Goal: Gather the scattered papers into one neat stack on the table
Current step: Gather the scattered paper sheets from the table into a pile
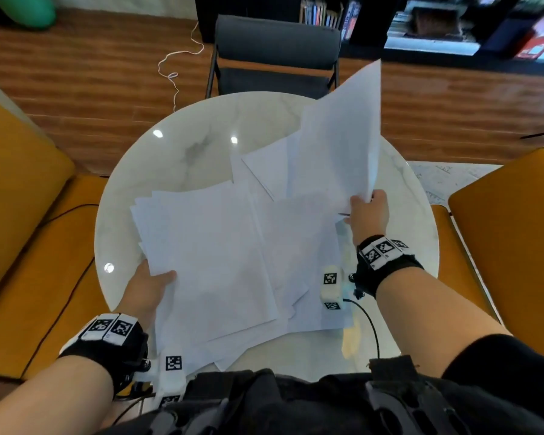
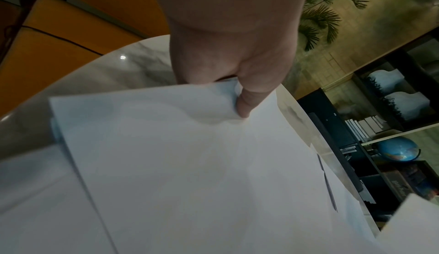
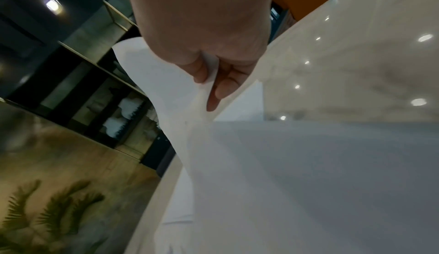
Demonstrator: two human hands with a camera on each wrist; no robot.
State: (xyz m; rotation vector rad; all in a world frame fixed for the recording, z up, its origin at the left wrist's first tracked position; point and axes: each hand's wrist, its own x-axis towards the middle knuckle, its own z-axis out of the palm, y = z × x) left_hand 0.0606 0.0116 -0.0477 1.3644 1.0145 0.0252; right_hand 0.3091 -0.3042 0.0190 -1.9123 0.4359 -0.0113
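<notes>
White papers lie overlapped and askew across the round marble table point(image 1: 182, 146). My left hand point(image 1: 153, 285) pinches the near-left edge of a thick bundle of sheets point(image 1: 211, 255), thumb on top point(image 2: 244, 105), the paper buckling under it point(image 2: 190, 154). My right hand point(image 1: 368, 211) pinches the lower corner of a few raised sheets point(image 1: 339, 146) that stand tilted above the table's right side; in the right wrist view the fingers point(image 3: 213, 92) clasp that paper point(image 3: 285, 173). More loose sheets point(image 1: 264, 171) lie flat between the two hands.
A dark chair point(image 1: 277, 54) stands at the table's far side. Orange seats flank it on the left point(image 1: 22, 196) and right point(image 1: 515, 215). Cables run by the left seat point(image 1: 76, 277) and over the table's near-right edge point(image 1: 371, 324). Bookshelves point(image 1: 453, 23) line the back wall.
</notes>
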